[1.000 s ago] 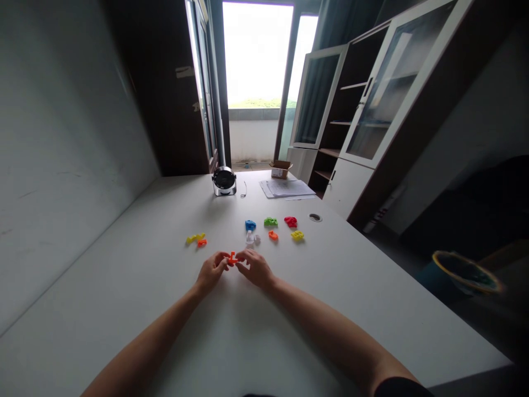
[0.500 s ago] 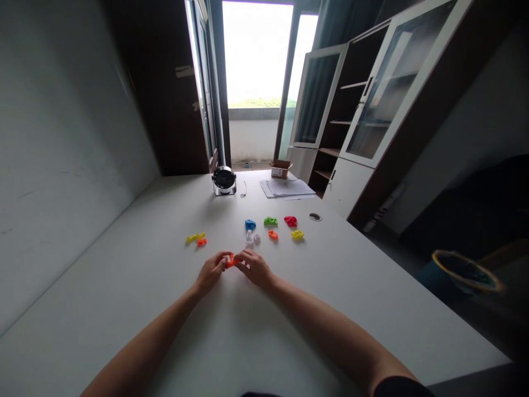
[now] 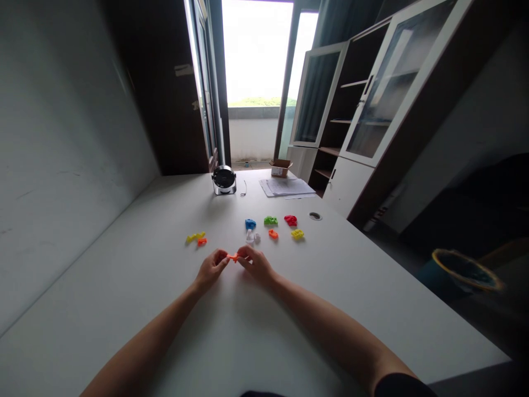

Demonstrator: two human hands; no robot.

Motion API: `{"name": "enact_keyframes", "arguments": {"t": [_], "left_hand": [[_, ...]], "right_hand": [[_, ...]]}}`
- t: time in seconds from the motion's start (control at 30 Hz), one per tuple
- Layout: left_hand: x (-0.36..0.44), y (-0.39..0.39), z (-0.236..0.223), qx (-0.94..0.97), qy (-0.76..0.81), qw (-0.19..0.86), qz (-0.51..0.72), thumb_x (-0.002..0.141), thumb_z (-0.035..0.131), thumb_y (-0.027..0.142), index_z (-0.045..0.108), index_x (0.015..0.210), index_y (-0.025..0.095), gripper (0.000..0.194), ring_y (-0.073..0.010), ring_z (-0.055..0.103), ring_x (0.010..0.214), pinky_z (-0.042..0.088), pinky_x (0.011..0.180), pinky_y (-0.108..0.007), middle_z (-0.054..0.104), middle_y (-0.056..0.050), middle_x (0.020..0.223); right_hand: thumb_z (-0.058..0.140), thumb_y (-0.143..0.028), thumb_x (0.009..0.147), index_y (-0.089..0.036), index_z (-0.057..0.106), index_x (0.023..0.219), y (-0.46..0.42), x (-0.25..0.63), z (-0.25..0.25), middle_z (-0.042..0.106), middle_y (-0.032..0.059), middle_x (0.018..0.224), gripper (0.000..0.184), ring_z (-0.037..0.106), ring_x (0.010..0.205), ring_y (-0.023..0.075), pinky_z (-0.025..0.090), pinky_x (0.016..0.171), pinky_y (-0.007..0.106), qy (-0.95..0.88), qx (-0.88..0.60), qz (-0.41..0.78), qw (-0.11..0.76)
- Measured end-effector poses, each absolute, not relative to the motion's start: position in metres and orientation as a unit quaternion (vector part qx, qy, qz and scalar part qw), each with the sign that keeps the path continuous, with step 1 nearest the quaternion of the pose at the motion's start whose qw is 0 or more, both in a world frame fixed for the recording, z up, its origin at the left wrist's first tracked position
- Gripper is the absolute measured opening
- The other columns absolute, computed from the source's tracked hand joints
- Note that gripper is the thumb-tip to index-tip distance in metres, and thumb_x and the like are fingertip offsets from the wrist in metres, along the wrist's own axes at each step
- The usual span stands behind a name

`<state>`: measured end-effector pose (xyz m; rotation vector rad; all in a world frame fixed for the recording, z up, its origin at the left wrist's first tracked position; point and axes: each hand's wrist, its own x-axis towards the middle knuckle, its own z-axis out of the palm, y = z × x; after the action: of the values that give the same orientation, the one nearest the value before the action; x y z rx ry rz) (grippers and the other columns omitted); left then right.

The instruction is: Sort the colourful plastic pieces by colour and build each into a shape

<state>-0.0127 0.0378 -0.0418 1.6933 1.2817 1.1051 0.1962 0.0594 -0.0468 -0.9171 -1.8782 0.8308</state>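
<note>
My left hand and my right hand meet over the white table, both pinching one small orange plastic piece between their fingertips. The piece now shows edge-on and thin. Just beyond the hands lie a white piece, an orange piece and a yellow piece. Farther back lie a blue piece, a green piece and a red piece. To the left rest joined yellow and orange pieces.
A small round fan, a stack of papers and a small cardboard box stand at the table's far end. A cable hole lies near the right edge. Cabinets line the right wall; a bin stands below.
The orange piece between my fingertips has been turned, from a broader upright shape to a thin flat one. Both hands have stayed in the same spot.
</note>
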Motion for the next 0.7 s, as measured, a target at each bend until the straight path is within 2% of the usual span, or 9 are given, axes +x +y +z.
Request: {"name": "enact_keyframes", "arguments": {"t": [0.33, 0.53, 0.7], "left_hand": [[-0.011, 0.032, -0.037, 0.675, 0.509, 0.335, 0.416, 0.086, 0.063, 0.051, 0.063, 0.086, 0.017, 0.035, -0.0147, 0.056, 0.069, 0.043, 0.065, -0.024, 0.063, -0.001, 0.077], [-0.01, 0.031, -0.035, 0.685, 0.505, 0.328, 0.41, 0.087, 0.063, 0.048, 0.067, 0.093, 0.018, 0.03, -0.0141, 0.055, 0.067, 0.043, 0.064, -0.024, 0.064, -0.001, 0.076], [-0.009, 0.029, -0.032, 0.695, 0.509, 0.304, 0.407, 0.087, 0.064, 0.046, 0.067, 0.087, 0.019, 0.027, -0.0144, 0.058, 0.068, 0.045, 0.066, -0.025, 0.066, 0.0, 0.074]], "right_hand": [[0.066, -0.034, 0.087, -0.022, 0.064, 0.099, 0.065, 0.199, -0.047, 0.071, 0.0027, 0.095, 0.018, 0.067, 0.08, 0.0156, 0.056, 0.069, 0.028, -0.757, -0.368, 0.339, 0.419], [0.07, -0.033, 0.084, -0.024, 0.065, 0.116, 0.077, 0.208, -0.044, 0.072, 0.0022, 0.098, 0.034, 0.068, 0.08, 0.0152, 0.056, 0.07, 0.027, -0.78, -0.355, 0.371, 0.358], [0.069, -0.032, 0.084, -0.023, 0.072, 0.105, 0.08, 0.211, -0.039, 0.072, 0.0031, 0.098, 0.022, 0.067, 0.083, 0.0156, 0.055, 0.071, 0.027, -0.799, -0.345, 0.355, 0.343]]}}
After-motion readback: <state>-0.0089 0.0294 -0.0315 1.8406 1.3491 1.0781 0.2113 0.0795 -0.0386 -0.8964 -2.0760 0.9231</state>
